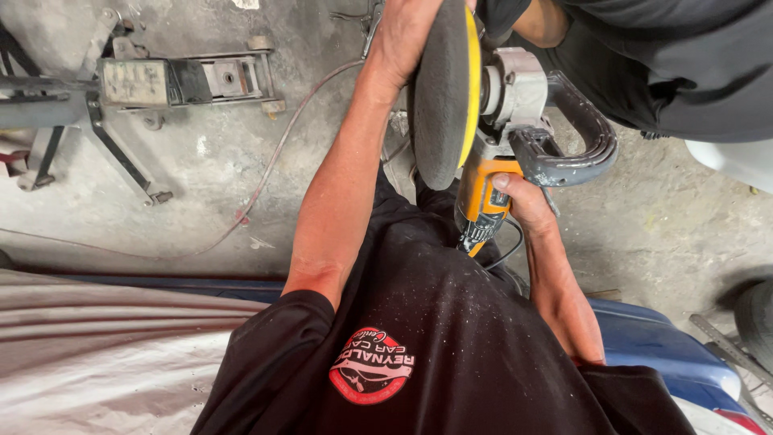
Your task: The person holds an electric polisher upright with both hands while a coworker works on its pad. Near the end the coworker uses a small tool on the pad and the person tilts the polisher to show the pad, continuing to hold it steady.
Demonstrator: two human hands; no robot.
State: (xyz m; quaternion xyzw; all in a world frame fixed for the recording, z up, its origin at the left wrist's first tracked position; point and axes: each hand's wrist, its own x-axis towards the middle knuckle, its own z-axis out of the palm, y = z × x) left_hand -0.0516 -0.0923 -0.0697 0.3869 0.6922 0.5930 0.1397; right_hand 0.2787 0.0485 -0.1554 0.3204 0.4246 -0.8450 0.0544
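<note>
Left hand (403, 36) grips polisher pad (443, 89); right hand (523, 201) holds polisher body (483, 201).

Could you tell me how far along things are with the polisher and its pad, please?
Done, by the look of it: a dark foam pad with a yellow backing sits on the polisher. In hand: the left hand grips the pad's edge while the right hand holds the orange body, the tool held up off the concrete floor. Left: no polishing shows yet; the pad touches no panel, and the blue panel lies beside the person.
</note>
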